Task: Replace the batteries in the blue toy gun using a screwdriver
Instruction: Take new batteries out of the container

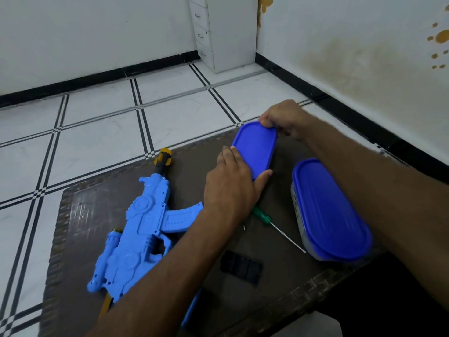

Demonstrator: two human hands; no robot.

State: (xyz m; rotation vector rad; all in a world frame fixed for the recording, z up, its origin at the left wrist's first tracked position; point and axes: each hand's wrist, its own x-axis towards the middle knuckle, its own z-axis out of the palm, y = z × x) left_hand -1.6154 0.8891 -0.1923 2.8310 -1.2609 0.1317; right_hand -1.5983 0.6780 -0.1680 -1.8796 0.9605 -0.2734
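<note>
I am keeping the blue toy gun point(136, 229) lying flat on the left part of the brown table point(80, 215), partly under my left forearm, so that it is out of the way while I work on a box. The green-handled screwdriver point(268, 221) is lying just beside the gun's curved magazine, near my left wrist, within easy reach for the screw work. A small black panel point(241, 266) is lying on the table in front of it; I judge it could be the battery cover, though I cannot be sure.

I am working on the far blue-lidded box point(255, 148), probably because batteries belong in it. My left hand point(230, 181) is lying along its near left edge, fingers fairly straight and pressing on the lid, thumb hooked against the near end, steadying it instead of clenching it. My right hand point(281, 120) is curled over the far end, fingertips pinching the lid's rim as if prying or snapping it; whether the lid is coming off or going on I cannot tell.

A second blue-lidded box point(332, 212) is standing shut just under my right forearm, beside the screwdriver's tip.
</note>
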